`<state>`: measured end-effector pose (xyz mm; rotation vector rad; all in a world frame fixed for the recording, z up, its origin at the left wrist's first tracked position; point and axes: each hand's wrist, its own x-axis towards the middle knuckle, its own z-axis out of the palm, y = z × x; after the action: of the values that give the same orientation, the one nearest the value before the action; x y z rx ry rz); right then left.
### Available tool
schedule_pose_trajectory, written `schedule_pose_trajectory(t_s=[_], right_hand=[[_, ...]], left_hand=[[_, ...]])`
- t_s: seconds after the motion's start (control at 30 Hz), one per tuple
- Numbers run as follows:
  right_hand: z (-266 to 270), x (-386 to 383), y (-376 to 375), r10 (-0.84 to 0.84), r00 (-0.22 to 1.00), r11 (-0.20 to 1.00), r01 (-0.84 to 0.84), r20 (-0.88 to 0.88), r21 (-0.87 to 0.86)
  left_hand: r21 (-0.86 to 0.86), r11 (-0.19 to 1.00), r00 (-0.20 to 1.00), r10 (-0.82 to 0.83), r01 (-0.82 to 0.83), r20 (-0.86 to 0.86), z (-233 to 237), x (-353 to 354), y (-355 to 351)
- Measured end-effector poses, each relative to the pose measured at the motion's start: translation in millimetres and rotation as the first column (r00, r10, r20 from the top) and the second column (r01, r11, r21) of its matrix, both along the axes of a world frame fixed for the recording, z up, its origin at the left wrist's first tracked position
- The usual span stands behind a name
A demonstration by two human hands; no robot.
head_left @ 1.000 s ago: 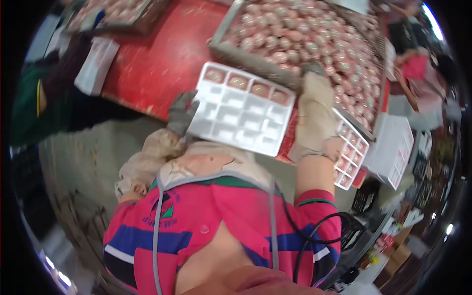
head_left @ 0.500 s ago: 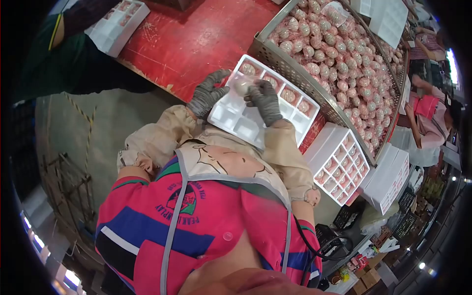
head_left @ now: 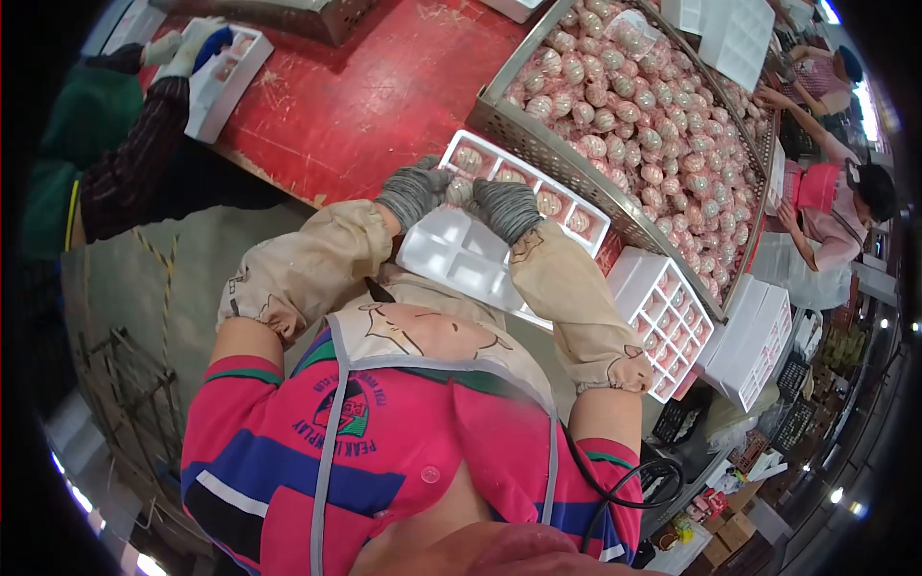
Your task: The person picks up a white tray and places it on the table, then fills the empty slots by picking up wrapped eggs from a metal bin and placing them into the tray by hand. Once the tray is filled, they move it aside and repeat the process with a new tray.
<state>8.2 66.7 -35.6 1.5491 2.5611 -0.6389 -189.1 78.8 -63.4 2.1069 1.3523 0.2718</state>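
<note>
Both in grey knit gloves, meeting over the far half of a white compartment tray (head_left: 451, 254). Left hand (head_left: 415, 190) curled, fingers bent inward onto a wrapped round piece (head_left: 461, 190). Right hand (head_left: 504, 204) closed against the same piece from the other side, so pinched between the two sets of fingertips, just above the tray's second row. Mostly hidden by the gloves, only a pale pink-and-white patch showing in the gap.

Tray tilted, near edge against the apron, far edge resting on the red desk (head_left: 365, 86) right beside the metal bin (head_left: 538, 144). Far row already filled with four like pieces, one per compartment, directly beyond the hands – near rows bare white.

Inside the bin, heaped with the same wrapped rounds, well within reach on the right-hand side. Lower right, just beside the bin's corner, a second tray (head_left: 663, 317) filled throughout, and next to that a stack of white boxes (head_left: 759, 336).

Top left, well apart across the desk, a co-worker's gloved hand (head_left: 182, 43) on a small tray (head_left: 226, 82) – sleeve dark and striped.
</note>
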Motion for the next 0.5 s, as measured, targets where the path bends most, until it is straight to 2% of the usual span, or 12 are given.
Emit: schedule_pose_trajectory(t_s=[0.03, 0.07, 0.13, 0.2, 0.23, 0.27, 0.33, 0.37, 0.43, 0.47, 0.5], right_hand=[[-8, 1, 0, 0.017, 1.000, 0.998, -0.016, -0.020, 0.053], [-16, -1, 2, 0.036, 0.998, 0.999, -0.037, 0.051, 0.016], [3, -10, 3, 0.030, 0.996, 0.999, -0.028, 0.090, -0.019], [1, -18, 9, 0.034, 0.989, 0.990, -0.013, 0.145, -0.141], [-9, -23, 8, 0.020, 0.986, 0.995, -0.003, 0.165, -0.103], [-17, -22, 7, 0.018, 0.987, 0.995, -0.002, 0.162, -0.102], [-14, -21, 7, 0.042, 0.993, 0.999, -0.040, 0.108, -0.019], [-9, -11, 15, 0.150, 0.988, 0.983, -0.145, 0.039, -0.110], [37, 5, 46, -0.077, 0.996, 0.997, 0.076, -0.038, -0.020], [-14, 50, 84, -0.361, 0.656, 0.933, 0.246, -0.663, -0.264], [57, 56, 100, -0.276, 0.958, 0.903, 0.285, -0.075, 0.320]], left_hand=[[-0.006, 1.000, 1.000, -0.019, 0.019, 0.010, -5, 0, 2], [-0.006, 0.999, 0.999, -0.039, 0.039, 0.022, -13, 1, 6], [-0.019, 0.998, 0.993, -0.056, 0.058, 0.102, -23, 6, 10], [-0.036, 0.999, 1.000, -0.015, 0.015, -0.019, -16, 11, 11], [-0.022, 1.000, 0.993, 0.023, -0.021, 0.112, -25, 14, 14], [-0.021, 1.000, 0.994, 0.022, -0.020, 0.109, -34, 12, 15], [-0.157, 0.988, 0.999, 0.000, 0.005, 0.033, -18, 11, 15], [-0.157, 0.988, 0.999, 0.002, 0.003, 0.036, -36, 11, 14], [-0.333, 0.940, 0.991, 0.108, -0.076, 0.079, -87, 6, 18], [-0.327, 0.941, 0.990, 0.119, -0.088, 0.077, -76, 9, 22], [-0.249, 0.967, 0.999, 0.046, -0.048, -0.013, -53, 11, 22]])
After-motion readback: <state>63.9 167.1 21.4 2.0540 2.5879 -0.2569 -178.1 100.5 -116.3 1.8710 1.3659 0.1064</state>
